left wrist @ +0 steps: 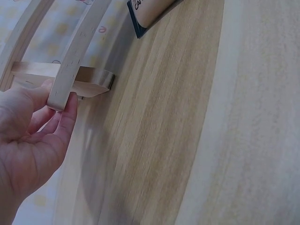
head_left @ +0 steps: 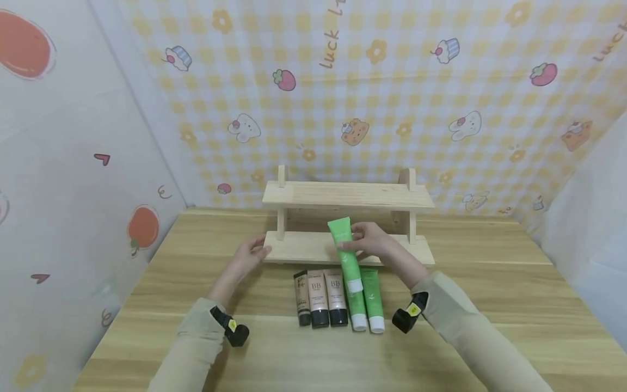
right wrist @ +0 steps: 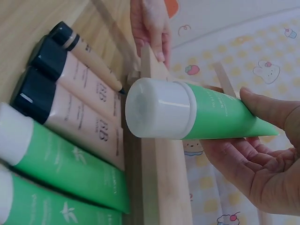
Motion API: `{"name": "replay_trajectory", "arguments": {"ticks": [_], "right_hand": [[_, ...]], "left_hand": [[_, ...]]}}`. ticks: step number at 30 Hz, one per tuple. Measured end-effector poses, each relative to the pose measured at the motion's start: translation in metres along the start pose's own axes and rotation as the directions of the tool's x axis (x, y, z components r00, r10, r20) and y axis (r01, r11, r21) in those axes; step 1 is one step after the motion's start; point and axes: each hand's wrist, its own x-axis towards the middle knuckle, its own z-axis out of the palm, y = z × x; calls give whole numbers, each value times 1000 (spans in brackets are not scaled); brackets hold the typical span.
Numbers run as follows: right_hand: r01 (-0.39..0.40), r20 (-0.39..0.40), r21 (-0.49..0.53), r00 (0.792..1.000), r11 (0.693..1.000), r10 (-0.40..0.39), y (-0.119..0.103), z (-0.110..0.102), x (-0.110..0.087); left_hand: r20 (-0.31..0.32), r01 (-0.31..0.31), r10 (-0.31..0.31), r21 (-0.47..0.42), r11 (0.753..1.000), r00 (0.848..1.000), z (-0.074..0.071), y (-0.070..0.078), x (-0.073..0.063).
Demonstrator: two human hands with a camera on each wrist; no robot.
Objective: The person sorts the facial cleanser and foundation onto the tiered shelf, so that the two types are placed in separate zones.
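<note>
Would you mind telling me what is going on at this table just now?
A person's right hand holds a green tube up off the table, while the left hand grips the left end of the lower shelf of a wooden rack. In front of it, five more tubes lie side by side: a slim one, two BB tubes with black caps and two green ones.

Ylw-chk backdrop (head_left: 382,98), wood tbl (head_left: 274,354), wht sheet (head_left: 73,201)
</note>
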Motion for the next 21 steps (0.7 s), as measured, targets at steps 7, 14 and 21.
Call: {"name": "replay_trajectory", "arguments": {"ticks": [7,14,21], "right_hand": [[37,-19,17,999,999,-36,-16,1,11],[45,-69,22,997,999,-44,-33,5,20],[73,-94,51,993,996,-68,-48,8,28]], "left_hand": [[15,-13,13,4,1000,1000,-2,0,0],[18,-31,31,-1,1000,999,-3,-3,3],[21,-51,51,-7,999,998,-3,-3,1]]}}
